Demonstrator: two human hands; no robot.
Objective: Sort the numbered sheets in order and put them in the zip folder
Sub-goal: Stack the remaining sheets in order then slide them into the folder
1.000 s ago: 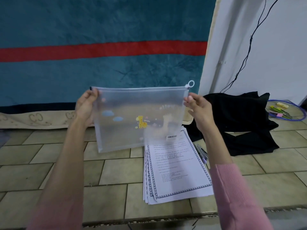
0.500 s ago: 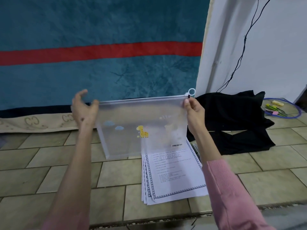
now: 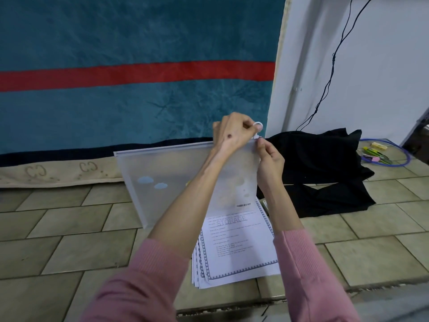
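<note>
A translucent zip folder (image 3: 167, 182) with blue cloud prints is held upright above the tiled floor. My left hand (image 3: 234, 135) has crossed over to the folder's top right corner and pinches the white ring zip pull (image 3: 257, 125). My right hand (image 3: 270, 159) grips the folder's top right corner just below the pull. The zip runs closed along the top edge. A stack of bordered printed sheets (image 3: 236, 249), headed "STORAGE", lies on the floor under the folder; its upper part shows through the plastic.
A black cloth (image 3: 325, 168) lies on the floor to the right. Further right are a blue cable loop and small coloured items (image 3: 380, 155). A teal blanket with a red stripe (image 3: 139, 75) hangs behind, over a beige mattress edge (image 3: 58, 173).
My left hand let go of the folder's left corner and moved across to the zip pull at the right. The folder has dropped lower and tilted.
</note>
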